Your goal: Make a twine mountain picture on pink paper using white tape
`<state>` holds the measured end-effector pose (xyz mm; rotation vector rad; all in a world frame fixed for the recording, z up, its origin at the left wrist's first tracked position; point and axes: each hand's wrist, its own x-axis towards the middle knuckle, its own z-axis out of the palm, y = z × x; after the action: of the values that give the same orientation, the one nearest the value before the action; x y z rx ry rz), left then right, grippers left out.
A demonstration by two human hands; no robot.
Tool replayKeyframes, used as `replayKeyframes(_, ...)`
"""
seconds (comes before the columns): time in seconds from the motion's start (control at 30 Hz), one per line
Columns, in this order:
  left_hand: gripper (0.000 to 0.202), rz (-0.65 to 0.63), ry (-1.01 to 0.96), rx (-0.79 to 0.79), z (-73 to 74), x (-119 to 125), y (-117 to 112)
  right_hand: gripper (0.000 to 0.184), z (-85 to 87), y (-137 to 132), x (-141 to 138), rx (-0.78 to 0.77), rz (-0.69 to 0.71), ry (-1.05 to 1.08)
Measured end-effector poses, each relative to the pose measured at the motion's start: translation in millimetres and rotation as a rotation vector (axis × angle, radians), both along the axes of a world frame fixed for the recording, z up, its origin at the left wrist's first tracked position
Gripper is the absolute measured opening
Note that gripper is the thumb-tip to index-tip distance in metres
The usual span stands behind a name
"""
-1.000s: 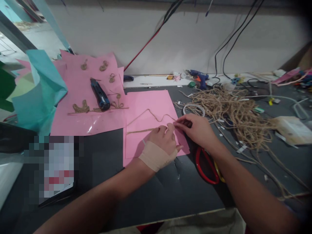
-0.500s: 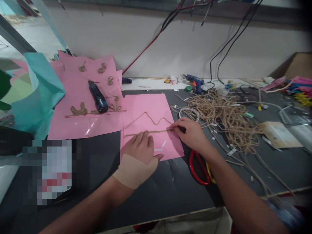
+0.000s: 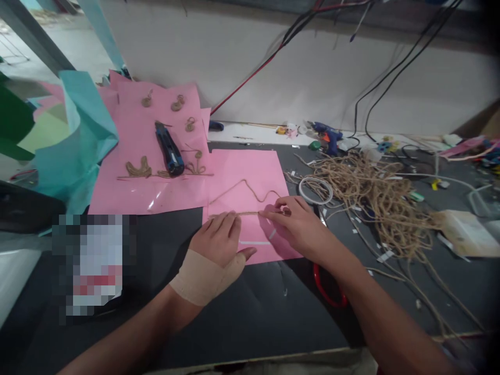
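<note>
My left hand, with a beige bandage around its wrist and palm, lies flat on a pink paper sheet. Its fingers rest over a straight length of brown twine. My right hand is bent over the right part of this twine, thumb pointing left along it and fingertips closed around its end. Above both hands a wavy piece of twine crosses the sheet. Two pale strips show below the straight twine. Partly under my right forearm lie red-handled scissors.
On the left, a box cutter lies on pink sheets bearing several twine shapes. A tangled twine heap and a white ring are to the right. Behind stands a blue glue gun. Cables hang along the wall.
My right hand has slid left along the straight twine, and its thumb now lies nearer my left hand. My left hand stays flat. The whole view has shifted slightly.
</note>
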<state>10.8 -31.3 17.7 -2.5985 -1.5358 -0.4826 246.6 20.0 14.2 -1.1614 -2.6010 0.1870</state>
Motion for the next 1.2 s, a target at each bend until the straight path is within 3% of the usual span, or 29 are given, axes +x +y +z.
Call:
replayKeyframes(0.13,0.051,0.010,-0.001,0.017,1.2,0.7,-2.5,0.040,-0.2,4.5,8.8,-0.003,-0.039,0.074)
replayKeyframes(0.33,0.043,-0.003,0.012,0.001,2.9,1.0,-2.7,0.029,-4.7,21.0,56.0,0.147,-0.385,0.115)
replayKeyframes(0.43,0.040,-0.018,-0.007,-0.005,3.3,1.2,-1.7,0.027,-9.3,26.6,75.7,0.112,-0.480,0.049)
replayKeyframes(0.53,0.038,-0.027,-0.025,-0.001,3.4,1.2,-1.2,0.021,-12.6,29.7,79.7,0.056,-0.486,0.002)
replayKeyframes(0.7,0.025,-0.065,-0.141,0.009,-0.5,-1.6,0.7,0.018,-4.5,30.0,74.6,0.113,-0.462,0.074)
replayKeyframes(0.87,0.017,-0.078,-0.271,0.073,1.1,-5.8,6.5,0.021,26.7,17.3,69.2,0.148,-0.545,0.330)
replayKeyframes(1.0,0.014,-0.092,-0.368,0.122,11.9,-7.7,8.9,0.023,50.3,4.0,39.8,0.200,-0.554,0.389)
replayKeyframes(1.1,0.012,-0.081,-0.380,0.097,16.4,-10.0,8.6,0.021,53.9,1.7,5.1,0.067,-0.458,0.426)
replayKeyframes(1.2,0.011,-0.070,-0.332,0.043,13.8,-13.4,8.6,0.026,45.2,6.4,-25.4,-0.244,-0.427,0.693)
